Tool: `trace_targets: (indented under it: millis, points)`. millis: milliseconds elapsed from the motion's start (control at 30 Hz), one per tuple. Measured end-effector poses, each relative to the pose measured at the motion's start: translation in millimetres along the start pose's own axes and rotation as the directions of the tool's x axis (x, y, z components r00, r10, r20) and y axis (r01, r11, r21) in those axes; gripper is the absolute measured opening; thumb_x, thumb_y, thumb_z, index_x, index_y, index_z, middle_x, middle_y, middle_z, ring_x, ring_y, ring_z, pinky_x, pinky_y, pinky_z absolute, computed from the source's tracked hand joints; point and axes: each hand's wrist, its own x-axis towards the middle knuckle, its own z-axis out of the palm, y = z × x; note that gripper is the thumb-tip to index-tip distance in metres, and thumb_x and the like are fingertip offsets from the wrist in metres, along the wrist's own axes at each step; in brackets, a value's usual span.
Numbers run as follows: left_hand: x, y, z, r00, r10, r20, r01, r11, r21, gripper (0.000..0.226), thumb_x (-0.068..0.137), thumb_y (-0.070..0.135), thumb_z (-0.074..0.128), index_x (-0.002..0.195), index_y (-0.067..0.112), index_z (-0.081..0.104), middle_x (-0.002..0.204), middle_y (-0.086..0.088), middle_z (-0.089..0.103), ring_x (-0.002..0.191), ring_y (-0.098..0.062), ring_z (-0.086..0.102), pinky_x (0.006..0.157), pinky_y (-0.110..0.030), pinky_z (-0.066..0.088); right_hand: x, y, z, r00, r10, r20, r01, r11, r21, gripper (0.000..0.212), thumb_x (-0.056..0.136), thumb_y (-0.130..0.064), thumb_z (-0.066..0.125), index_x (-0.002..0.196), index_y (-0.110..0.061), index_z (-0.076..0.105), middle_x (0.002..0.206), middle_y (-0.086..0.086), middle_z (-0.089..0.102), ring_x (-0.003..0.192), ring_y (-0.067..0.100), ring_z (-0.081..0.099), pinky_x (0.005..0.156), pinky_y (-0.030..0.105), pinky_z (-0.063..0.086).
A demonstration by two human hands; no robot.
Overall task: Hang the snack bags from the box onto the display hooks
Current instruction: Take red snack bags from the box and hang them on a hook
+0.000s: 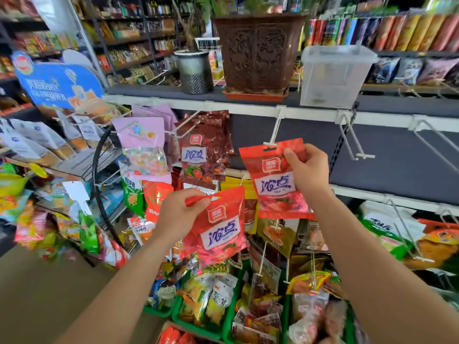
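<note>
My right hand grips the upper right corner of a red snack bag. The bag's hang hole sits at the tip of a white display hook under the top shelf. Lower down, my left hand pinches the top edge of a second red snack bag, which hangs tilted in front of the lower rows. At the bottom edge, more red bags show in a cardboard box. Dark red bags of the same brand hang on the neighbouring hook to the left.
Bare wire hooks stick out to the right along the dark back panel. A brown planter and a clear plastic bin stand on the top shelf. Green bins of snacks sit below. A rack of bags crowds the left.
</note>
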Motion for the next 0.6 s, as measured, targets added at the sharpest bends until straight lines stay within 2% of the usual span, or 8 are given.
trace_targets:
  millis: [67,200,367,433,500,567,600]
  points:
    - [3.2,-1.6,-2.1,1.0,0.008,0.005,-0.008,1.0,0.0,0.008,0.09,0.026,0.068,0.091,0.021,0.075,0.087,0.016,0.071,0.084,-0.001,0.065,0.073,-0.023,0.048,1.5,0.2,3.1,1.0,0.013,-0.023,-0.013,1.0,-0.013,0.02,0.093,-0.03,0.066,0.082,-0.014,0.066,0.073,0.002,0.07,0.07,0.019,0.067,0.066,0.036,0.055]
    - [9.4,-3.3,-4.7,0.999,0.037,0.027,-0.037,0.999,-0.003,0.009,0.09,0.026,0.068,0.092,0.02,0.075,0.088,0.015,0.072,0.082,0.002,0.065,0.072,-0.02,0.046,5.2,4.3,8.4,0.997,0.031,-0.075,-0.035,0.997,-0.062,0.027,0.092,-0.034,0.067,0.083,-0.008,0.065,0.078,0.01,0.07,0.066,0.018,0.062,0.065,0.041,0.055]
    - [14.8,-1.1,-5.0,0.997,0.062,0.041,-0.062,0.998,-0.004,0.008,0.091,0.025,0.068,0.093,0.021,0.074,0.091,0.016,0.07,0.084,0.004,0.064,0.073,-0.02,0.048,12.5,11.5,13.0,0.994,0.049,-0.096,-0.061,0.991,-0.119,0.034,0.092,-0.037,0.064,0.085,-0.004,0.063,0.082,0.016,0.07,0.061,0.018,0.056,0.059,0.038,0.051]
    - [16.4,0.4,-4.6,0.996,0.072,0.046,-0.072,0.997,0.003,0.008,0.091,0.025,0.067,0.093,0.022,0.074,0.09,0.018,0.07,0.085,0.003,0.064,0.073,-0.021,0.049,14.2,14.6,13.6,0.994,0.072,-0.082,-0.084,0.986,-0.145,0.035,0.093,-0.039,0.063,0.088,-0.005,0.064,0.084,0.013,0.071,0.067,0.019,0.06,0.063,0.04,0.053]
    - [17.8,1.7,-3.2,0.995,0.091,0.039,-0.092,0.996,0.02,0.005,0.09,0.025,0.068,0.091,0.025,0.073,0.087,0.021,0.069,0.083,0.006,0.062,0.072,-0.016,0.046,13.5,18.3,13.0,0.994,0.093,-0.066,-0.104,0.978,-0.184,0.032,0.093,-0.041,0.063,0.092,-0.008,0.063,0.082,0.005,0.069,0.074,0.015,0.062,0.064,0.035,0.049]
    - [19.2,3.5,-1.1,0.994,0.104,0.026,-0.105,0.994,0.037,0.004,0.089,0.025,0.07,0.087,0.028,0.072,0.084,0.024,0.067,0.081,0.011,0.06,0.068,-0.007,0.041,5.8,22.7,9.7,0.991,0.119,-0.062,-0.13,0.969,-0.21,0.028,0.091,-0.04,0.067,0.106,-0.018,0.058,0.091,-0.007,0.064,0.084,0.012,0.061,0.07,0.028,0.043]
    - [19.9,4.6,0.1,0.994,0.106,0.024,-0.107,0.993,0.04,0.005,0.088,0.026,0.07,0.087,0.029,0.072,0.083,0.025,0.066,0.081,0.014,0.059,0.066,-0.005,0.04,-0.3,26.4,7.4,0.989,0.125,-0.078,-0.141,0.962,-0.235,0.036,0.089,-0.039,0.069,0.115,-0.019,0.055,0.098,-0.008,0.061,0.089,0.012,0.059,0.073,0.028,0.042]
